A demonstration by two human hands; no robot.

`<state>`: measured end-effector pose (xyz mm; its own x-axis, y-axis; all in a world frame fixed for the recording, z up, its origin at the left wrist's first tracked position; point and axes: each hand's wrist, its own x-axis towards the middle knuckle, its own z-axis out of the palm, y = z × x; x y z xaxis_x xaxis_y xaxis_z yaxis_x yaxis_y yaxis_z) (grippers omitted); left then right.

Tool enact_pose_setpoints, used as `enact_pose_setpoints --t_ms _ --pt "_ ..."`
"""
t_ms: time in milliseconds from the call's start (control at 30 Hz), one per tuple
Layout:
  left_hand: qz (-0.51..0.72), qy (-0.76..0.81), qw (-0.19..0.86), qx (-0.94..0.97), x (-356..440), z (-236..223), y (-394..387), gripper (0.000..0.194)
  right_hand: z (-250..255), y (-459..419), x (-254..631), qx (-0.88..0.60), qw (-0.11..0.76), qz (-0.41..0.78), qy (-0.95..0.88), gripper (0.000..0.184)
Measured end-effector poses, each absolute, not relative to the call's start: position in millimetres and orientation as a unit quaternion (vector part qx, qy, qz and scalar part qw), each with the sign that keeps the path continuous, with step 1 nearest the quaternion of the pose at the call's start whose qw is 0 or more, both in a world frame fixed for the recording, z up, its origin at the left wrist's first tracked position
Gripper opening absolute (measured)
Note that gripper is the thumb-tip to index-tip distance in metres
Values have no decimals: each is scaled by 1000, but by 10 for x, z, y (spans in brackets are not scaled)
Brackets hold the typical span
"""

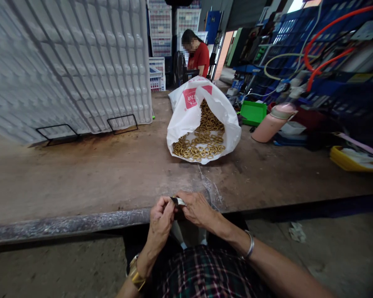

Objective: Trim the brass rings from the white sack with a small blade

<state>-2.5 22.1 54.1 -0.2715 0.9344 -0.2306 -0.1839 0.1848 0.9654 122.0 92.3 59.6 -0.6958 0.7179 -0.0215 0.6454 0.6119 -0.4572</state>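
At the table's front edge my left hand [161,217] and my right hand [199,208] meet, fingers pinched together. Between them is a small black-and-white piece [178,201] whose kind I cannot make out; both hands grip it. A speck of gold colour shows beside it, partly hidden by the fingers. Beyond the hands, a white plastic sack [180,124] lies on its side with its mouth facing me. Many gold-coloured metal rings [202,151] are spilled inside the mouth and heaped farther back.
White ribbed trays [112,54] stand upright at left on black wire stands [122,123]. On the right of the wooden table [127,178] are a green tray [253,112], a pink bottle [269,126] and a yellow tray [348,160]. A person in red [200,58] sits behind.
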Motion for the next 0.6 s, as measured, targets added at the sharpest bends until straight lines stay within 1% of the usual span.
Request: enact_pose_setpoints --t_ms 233,367,500,600 --pt "557 583 474 354 -20 510 228 36 619 905 1225 -378 57 214 -899 22" --pt "550 587 475 358 -24 514 195 36 619 934 1241 -367 14 214 -905 26" --pt "490 569 552 363 35 574 54 38 562 1035 1303 -419 -8 170 -892 25" --pt "391 524 654 380 147 444 -67 41 516 1134 1400 -468 -2 140 -873 24"
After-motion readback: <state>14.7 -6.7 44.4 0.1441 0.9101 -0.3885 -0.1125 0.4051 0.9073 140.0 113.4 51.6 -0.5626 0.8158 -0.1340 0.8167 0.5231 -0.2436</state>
